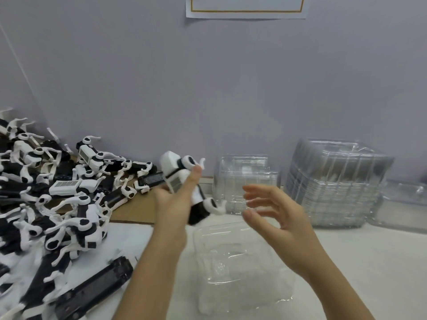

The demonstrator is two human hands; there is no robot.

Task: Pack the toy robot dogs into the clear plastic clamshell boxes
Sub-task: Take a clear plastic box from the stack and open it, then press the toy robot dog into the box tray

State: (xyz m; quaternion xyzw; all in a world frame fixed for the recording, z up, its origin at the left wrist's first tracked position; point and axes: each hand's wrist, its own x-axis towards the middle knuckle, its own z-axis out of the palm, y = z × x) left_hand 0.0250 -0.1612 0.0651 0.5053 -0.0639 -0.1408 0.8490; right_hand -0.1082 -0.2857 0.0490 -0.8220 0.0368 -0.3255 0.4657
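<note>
- The left hand, in the centre of the frame, grasps one toy robot dog. The thumb lies up along the dog's side and the fingers are hidden behind it.
- The held dog is white and black, raised above the table and tilted. A pale grey label panel faces the camera beside the thumb, its print too blurred to read.
- The right hand, right of centre, holds nothing. Its fingers are spread and loosely bent, just beside the dog without touching it.
- An open clamshell box lies on the table below both hands, in the lower centre.
- More clear boxes stand behind the hands against the wall, and a taller stack of clamshells stands to the right of them.
- A pile of robot dogs fills the left of the frame, partly on a sheet of cardboard. Several show grey label panels, none legible.
- Black handsets lie at the lower left, in front of the pile.
- A white paper with a gold border line hangs at the top centre of the wall. Only its lower edge is in the frame.
</note>
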